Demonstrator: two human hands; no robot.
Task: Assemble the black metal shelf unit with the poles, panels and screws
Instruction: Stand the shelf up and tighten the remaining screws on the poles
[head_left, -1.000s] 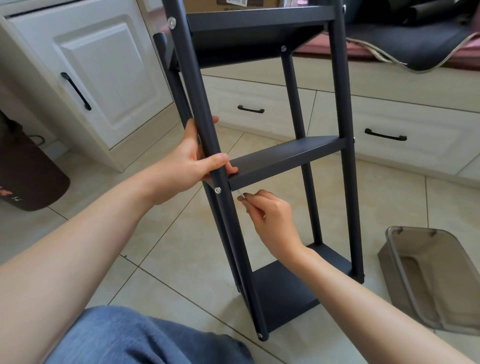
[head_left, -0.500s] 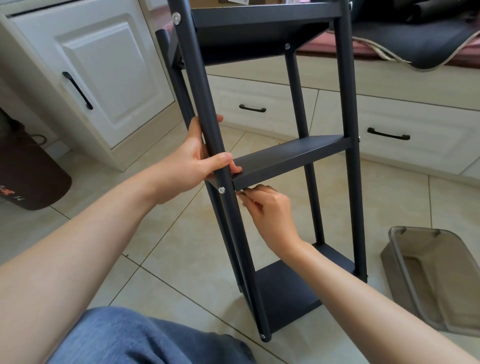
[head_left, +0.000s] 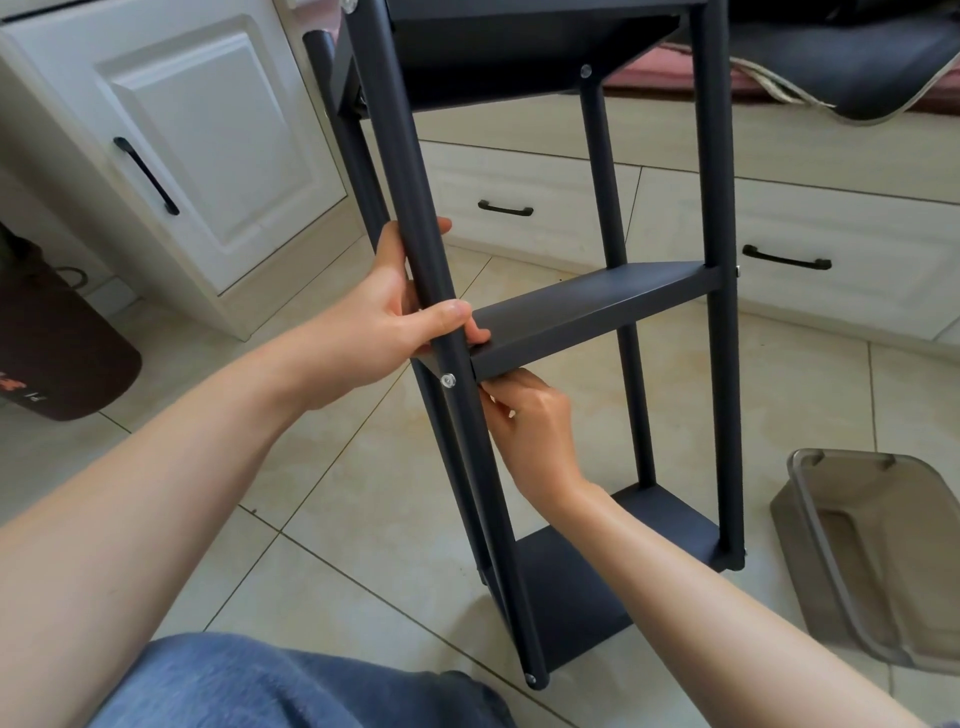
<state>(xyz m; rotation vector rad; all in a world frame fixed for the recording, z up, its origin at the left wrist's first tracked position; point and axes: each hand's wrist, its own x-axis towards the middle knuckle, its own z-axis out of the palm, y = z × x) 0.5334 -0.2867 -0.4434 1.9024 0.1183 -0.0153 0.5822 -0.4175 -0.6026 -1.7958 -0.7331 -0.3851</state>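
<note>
Kitchen floor: shelf unit (head_left: 571, 322) nearly done, 3 panels on. My left hand (head_left: 384, 332) grips front pole (head_left: 415, 234); right hand (head_left: 530, 421) pinches sth small under middle panel (head_left: 597, 306), prob. a screw.

Floor: pale beige tiles (head_left: 363, 499) with thin dark joints, glossy in daylight.
Left furniture: white cabinet door (head_left: 208, 135) with a raised panel and a black bar handle (head_left: 146, 175).
Back furniture: low cream drawers (head_left: 530, 192), each with a black handle; a dark cushion (head_left: 852, 62) lies on top.
Right floor: grey translucent plastic bin (head_left: 883, 561).
Left floor: dark brown bag (head_left: 57, 353).
</note>
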